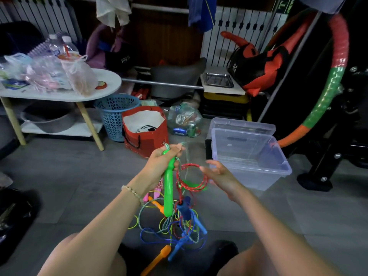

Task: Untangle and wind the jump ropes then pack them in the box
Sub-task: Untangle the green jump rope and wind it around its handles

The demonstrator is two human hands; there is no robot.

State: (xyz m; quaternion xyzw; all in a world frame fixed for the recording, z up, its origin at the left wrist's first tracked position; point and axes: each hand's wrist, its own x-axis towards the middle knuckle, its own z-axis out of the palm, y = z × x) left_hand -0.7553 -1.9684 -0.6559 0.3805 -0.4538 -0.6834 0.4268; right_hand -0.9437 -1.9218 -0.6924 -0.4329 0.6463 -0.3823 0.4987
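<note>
My left hand (162, 161) grips the upper part of a green jump-rope handle (168, 193), which hangs upright above the floor. A red speckled rope loop (191, 177) hangs between my hands. My right hand (218, 176) is beside it with fingers spread and relaxed, fingertips at the loop. Below lies a tangle of ropes (175, 224) with blue handles (186, 211) and orange handles (159, 257). The clear plastic box (253, 172) stands open and looks empty, to the right of my right hand.
A red bag (146, 140) and a blue basket (115, 116) stand ahead on the grey floor. A white low table (107, 84) with bags and bottles is at the left. A striped hoop (326, 92) and black gym equipment (326, 166) are at the right.
</note>
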